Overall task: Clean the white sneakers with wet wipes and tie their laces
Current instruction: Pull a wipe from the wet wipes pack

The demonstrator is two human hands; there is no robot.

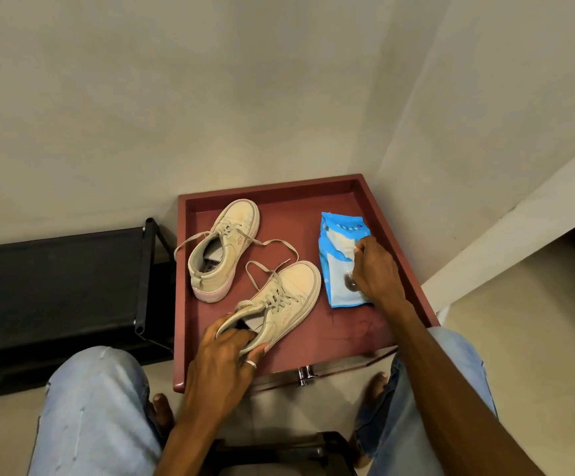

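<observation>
Left hand is gripping the heel collar of the near sneaker, fingers tucked inside the opening and thumb pressing on the outer rim. Right hand is closing on the wipe pack, fingertips pinching a white wipe at the pack's opening while the heel of the hand is pinning the pack down.

The near sneaker is lying at the centre of the red tray, toe pointing toward 1 o'clock, its laces trailing loose toward 12 o'clock. The far sneaker is resting at 11 o'clock from the near one, apart from it, toe toward 1 o'clock, laces also untied and spilling across the tray floor. The pack is sitting at 3 o'clock from the near sneaker, just beside its toe. A black rack is standing at 9 o'clock, against the tray's edge.

Handling, as judged: the sneakers are probably light with a soft upper and a stiffer sole, so the collar or sole edge is offering the firmest hold for wiping. The pack is likely limp and slippery, tending to lift with the wipe unless held down. The wipe is probably thin and clinging; a corner pinch should be drawing it out singly. The flat laces are limp and best taken near their tips.
</observation>
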